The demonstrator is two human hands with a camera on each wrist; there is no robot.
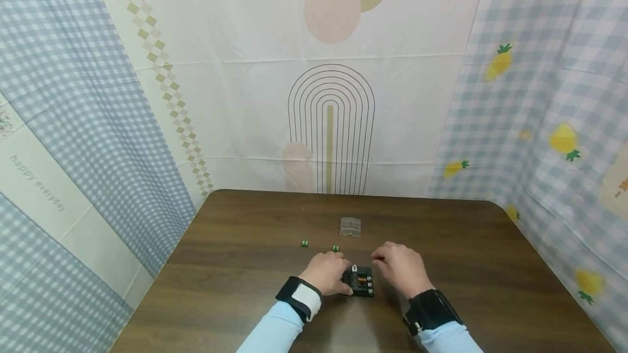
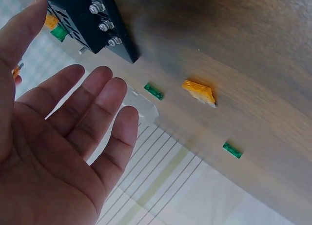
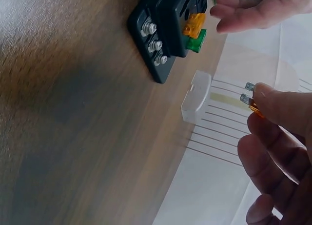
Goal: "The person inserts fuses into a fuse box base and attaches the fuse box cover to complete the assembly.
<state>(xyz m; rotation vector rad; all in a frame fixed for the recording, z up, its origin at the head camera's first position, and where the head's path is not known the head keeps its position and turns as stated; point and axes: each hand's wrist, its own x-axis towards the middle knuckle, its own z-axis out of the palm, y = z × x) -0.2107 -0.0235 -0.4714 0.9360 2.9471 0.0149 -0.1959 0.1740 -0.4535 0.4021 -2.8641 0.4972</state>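
A black fuse block (image 1: 362,281) lies on the table between the hands, with metal screw terminals along one side. An orange blade fuse (image 3: 194,26) and a green blade fuse (image 3: 196,41) sit side by side in it. The left hand (image 1: 325,272) is at the block's left side. Its thumb touches the block, and the other fingers (image 2: 100,95) stretch out loosely, apart from it. To the right of the block, the right hand (image 1: 403,267) pinches another orange blade fuse (image 3: 254,108) between thumb and forefinger, its metal prongs showing.
Beyond the block lies a clear plastic cover (image 1: 350,226). Two loose green fuses (image 2: 154,91) and a loose orange fuse (image 2: 199,92) lie on the brown table (image 1: 235,266). Patterned cloth (image 1: 235,113) hangs behind the table's far edge.
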